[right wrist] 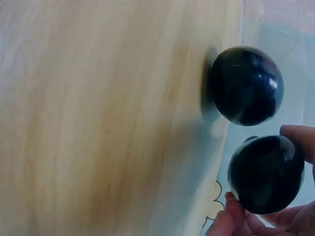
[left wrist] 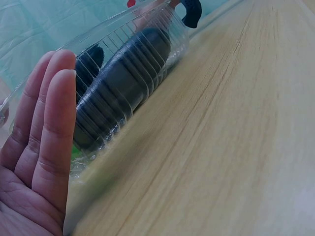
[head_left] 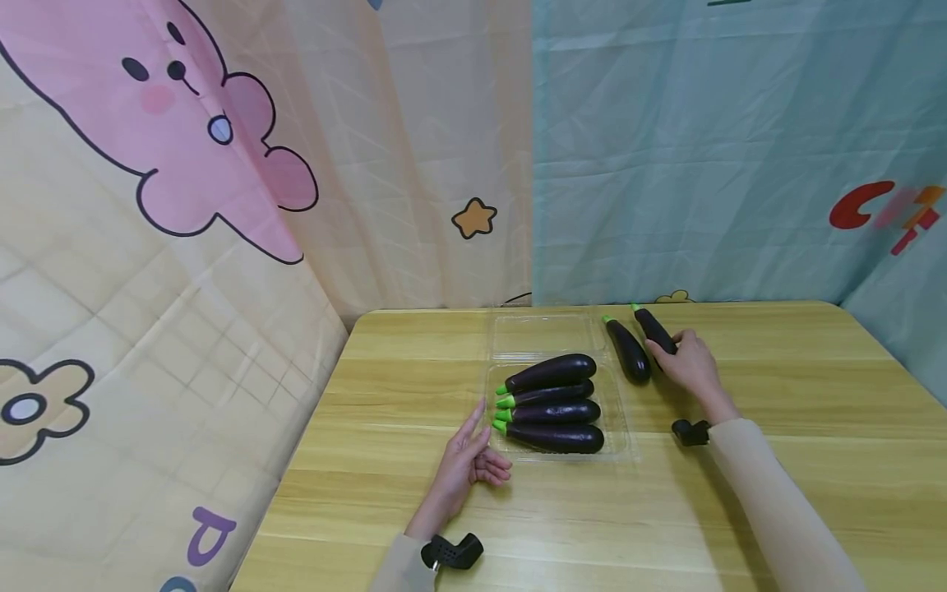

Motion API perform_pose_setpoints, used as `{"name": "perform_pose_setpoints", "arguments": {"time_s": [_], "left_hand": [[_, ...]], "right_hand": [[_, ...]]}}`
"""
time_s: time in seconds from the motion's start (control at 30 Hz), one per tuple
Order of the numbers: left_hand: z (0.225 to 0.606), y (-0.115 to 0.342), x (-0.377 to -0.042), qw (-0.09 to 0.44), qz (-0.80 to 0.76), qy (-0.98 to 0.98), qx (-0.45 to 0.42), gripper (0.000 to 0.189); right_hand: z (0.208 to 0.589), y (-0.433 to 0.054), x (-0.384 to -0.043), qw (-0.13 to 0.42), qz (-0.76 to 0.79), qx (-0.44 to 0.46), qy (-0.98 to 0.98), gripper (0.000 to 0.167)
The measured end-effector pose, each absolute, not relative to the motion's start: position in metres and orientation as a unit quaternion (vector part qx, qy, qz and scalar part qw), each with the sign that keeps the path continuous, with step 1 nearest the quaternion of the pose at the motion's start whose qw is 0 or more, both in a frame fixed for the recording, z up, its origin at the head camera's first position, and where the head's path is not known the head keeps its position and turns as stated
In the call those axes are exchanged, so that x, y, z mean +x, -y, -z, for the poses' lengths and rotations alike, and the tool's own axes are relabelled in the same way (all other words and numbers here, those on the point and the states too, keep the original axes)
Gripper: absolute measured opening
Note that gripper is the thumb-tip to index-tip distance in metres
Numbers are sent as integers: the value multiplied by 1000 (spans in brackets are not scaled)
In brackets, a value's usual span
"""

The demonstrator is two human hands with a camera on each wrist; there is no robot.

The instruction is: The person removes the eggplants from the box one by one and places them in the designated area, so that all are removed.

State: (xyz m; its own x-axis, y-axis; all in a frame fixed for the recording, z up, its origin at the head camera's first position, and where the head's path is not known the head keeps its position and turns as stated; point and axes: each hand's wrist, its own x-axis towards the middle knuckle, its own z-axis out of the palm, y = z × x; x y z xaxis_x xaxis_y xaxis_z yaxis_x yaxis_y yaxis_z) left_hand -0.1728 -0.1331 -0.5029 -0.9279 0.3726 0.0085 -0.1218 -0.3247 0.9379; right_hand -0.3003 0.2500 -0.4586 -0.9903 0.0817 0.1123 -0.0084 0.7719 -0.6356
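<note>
Several dark eggplants (head_left: 558,411) with green stems lie side by side in a clear plastic clamshell box (head_left: 617,444), its lid folded back. My left hand (head_left: 466,467) is at the box's left side with fingers extended; in the left wrist view the fingers (left wrist: 58,123) stand beside the ribbed wall, and whether they touch it I cannot tell. To the right of the box, my right hand (head_left: 690,366) grips an eggplant (head_left: 654,329) around its thick end, stem pointing away. A loose eggplant (head_left: 629,352) lies between that hand and the box; its round end shows in the right wrist view.
All of this is on a wooden table (head_left: 355,427). Printed curtains (head_left: 681,164) hang along its back edge and a patterned cloth (head_left: 185,345) at the left. Each wrist wears a black camera mount (head_left: 453,551).
</note>
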Motion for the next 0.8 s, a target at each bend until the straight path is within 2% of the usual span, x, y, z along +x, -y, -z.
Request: {"name": "perform_pose_setpoints", "arguments": {"time_s": [0.8], "left_hand": [[503, 133, -173, 153, -808, -557, 114, 62]], "right_hand": [[466, -248, -305, 31, -321, -20, 946, 70]]}}
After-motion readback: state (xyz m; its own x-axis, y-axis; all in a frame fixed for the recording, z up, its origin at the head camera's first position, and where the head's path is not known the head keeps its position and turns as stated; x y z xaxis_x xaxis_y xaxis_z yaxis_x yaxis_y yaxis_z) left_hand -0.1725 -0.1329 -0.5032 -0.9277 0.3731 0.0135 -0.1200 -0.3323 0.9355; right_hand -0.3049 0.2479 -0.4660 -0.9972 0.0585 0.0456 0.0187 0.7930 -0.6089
